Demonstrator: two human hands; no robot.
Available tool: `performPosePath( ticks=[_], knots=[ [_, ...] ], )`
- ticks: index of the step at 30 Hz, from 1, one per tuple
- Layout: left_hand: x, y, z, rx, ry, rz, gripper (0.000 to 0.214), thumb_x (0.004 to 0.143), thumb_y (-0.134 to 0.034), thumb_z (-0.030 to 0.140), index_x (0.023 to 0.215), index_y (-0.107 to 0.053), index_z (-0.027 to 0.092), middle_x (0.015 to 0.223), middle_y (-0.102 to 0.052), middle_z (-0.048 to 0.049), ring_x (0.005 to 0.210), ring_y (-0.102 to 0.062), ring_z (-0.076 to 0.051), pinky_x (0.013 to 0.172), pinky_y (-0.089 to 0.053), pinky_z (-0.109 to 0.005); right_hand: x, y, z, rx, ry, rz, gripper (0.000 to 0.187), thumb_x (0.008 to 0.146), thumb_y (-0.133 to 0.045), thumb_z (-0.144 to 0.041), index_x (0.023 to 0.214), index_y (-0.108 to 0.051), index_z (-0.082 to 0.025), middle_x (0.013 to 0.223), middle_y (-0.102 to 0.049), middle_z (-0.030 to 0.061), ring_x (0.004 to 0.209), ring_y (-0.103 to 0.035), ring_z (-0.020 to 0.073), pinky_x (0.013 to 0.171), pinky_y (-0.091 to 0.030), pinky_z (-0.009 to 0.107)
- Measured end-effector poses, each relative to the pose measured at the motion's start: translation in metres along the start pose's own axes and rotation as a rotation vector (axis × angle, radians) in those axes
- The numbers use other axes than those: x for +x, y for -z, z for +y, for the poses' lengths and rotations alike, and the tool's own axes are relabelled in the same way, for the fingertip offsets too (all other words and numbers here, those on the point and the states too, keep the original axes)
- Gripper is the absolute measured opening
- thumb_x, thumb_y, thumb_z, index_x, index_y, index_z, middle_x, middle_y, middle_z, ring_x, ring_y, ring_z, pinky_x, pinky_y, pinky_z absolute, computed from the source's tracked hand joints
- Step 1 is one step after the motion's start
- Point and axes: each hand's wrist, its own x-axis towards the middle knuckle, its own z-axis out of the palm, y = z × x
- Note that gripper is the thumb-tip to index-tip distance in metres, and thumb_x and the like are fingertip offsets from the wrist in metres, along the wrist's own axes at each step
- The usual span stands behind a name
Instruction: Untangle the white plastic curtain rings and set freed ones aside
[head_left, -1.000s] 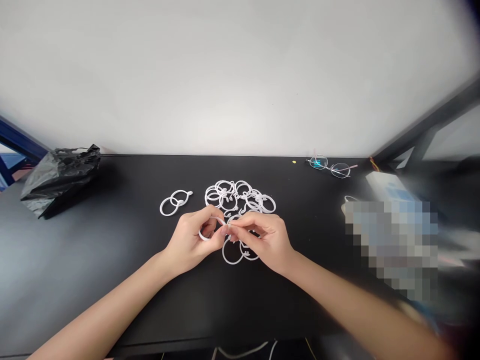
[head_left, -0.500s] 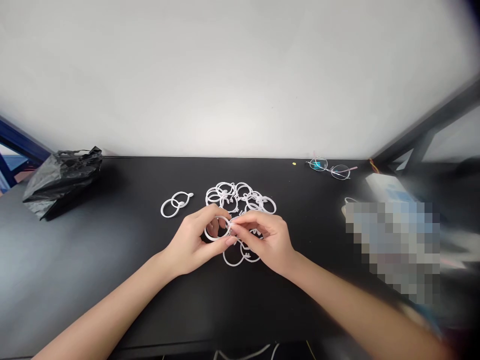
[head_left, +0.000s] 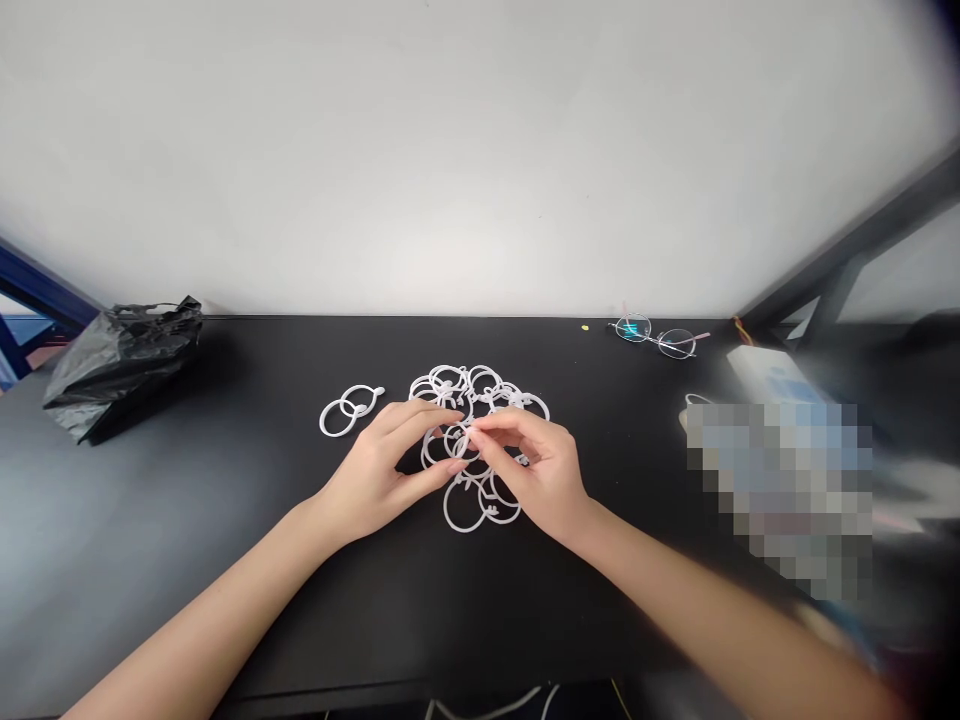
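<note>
White plastic curtain rings, each with a small eyelet, lie in a loose overlapping pile on the black table in front of me. My right hand is closed in a pinch of thumb and forefinger on the top of one white curtain ring above the pile. My left hand is at the pile's left side, thumb and fingers spread apart around the near edge of that ring; whether its fingertips touch the ring is unclear. Two more overlapping rings rest apart, left of the pile.
A crumpled black plastic bag sits at the far left of the black table. Eyeglasses lie at the back right, near a tiny yellow bit. A white box and a blurred-out patch are at the right.
The ring that my left hand held between its thumb and fingers has shifted right, into my right hand's pinch. My left fingers have spread. The view has drifted slightly.
</note>
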Motion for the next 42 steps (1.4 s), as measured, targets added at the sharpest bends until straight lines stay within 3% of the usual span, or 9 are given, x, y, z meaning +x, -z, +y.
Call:
performPosePath(
  ticks=[3,7,15,25,42],
  knots=[
    [0.003,0.003,-0.001,0.083,0.032,0.072,0.026,0.088,-0.062,0.034,0.11,-0.061,0.02,0.097,-0.068,-0.0064,0.091,-0.062,-0.021,0.085,-0.046,-0.033,0.0,0.0,0.0,-0.019,-0.01,0.005,0.01,0.087,-0.062,-0.02,0.094,-0.07,-0.021,0.086,-0.071,0.0035,0.078,-0.068,0.0152,0.068,-0.06,0.028],
    [0.005,0.008,-0.008,0.299,0.188,0.19,0.026,0.09,-0.057,0.042,0.105,-0.056,0.021,0.097,-0.067,-0.005,0.089,-0.062,-0.021,0.083,-0.046,-0.035,0.001,0.001,0.0,-0.019,-0.03,-0.02,0.011,0.089,-0.059,-0.019,0.093,-0.069,-0.02,0.086,-0.071,0.0037,0.079,-0.068,0.0152,0.068,-0.059,0.028],
    [0.004,0.005,-0.021,0.617,0.251,0.03,0.03,0.091,-0.054,0.049,0.094,-0.054,0.019,0.093,-0.067,-0.0059,0.089,-0.06,-0.026,0.083,-0.042,-0.041,0.0,0.002,0.002,-0.015,-0.056,-0.078,0.012,0.089,-0.058,-0.02,0.092,-0.069,-0.019,0.087,-0.069,0.0042,0.077,-0.067,0.0152,0.066,-0.058,0.028],
    [0.001,0.0,-0.025,0.62,0.251,-0.018,0.027,0.09,-0.056,0.044,0.098,-0.052,0.019,0.096,-0.065,-0.0058,0.091,-0.06,-0.026,0.077,-0.045,-0.036,0.0,0.001,-0.001,-0.052,-0.021,-0.178,0.013,0.088,-0.056,-0.015,0.089,-0.069,-0.017,0.081,-0.069,0.0037,0.069,-0.064,0.0124,0.063,-0.055,0.025],
    [0.003,0.001,-0.025,0.641,0.225,-0.036,0.029,0.093,-0.05,0.039,0.113,-0.057,0.02,0.097,-0.064,-0.0068,0.09,-0.061,-0.027,0.078,-0.048,-0.038,-0.003,0.001,0.001,-0.075,0.035,-0.215,0.012,0.089,-0.056,-0.012,0.09,-0.067,-0.016,0.078,-0.067,0.0027,0.064,-0.062,0.0104,0.061,-0.053,0.022]
  ],
)
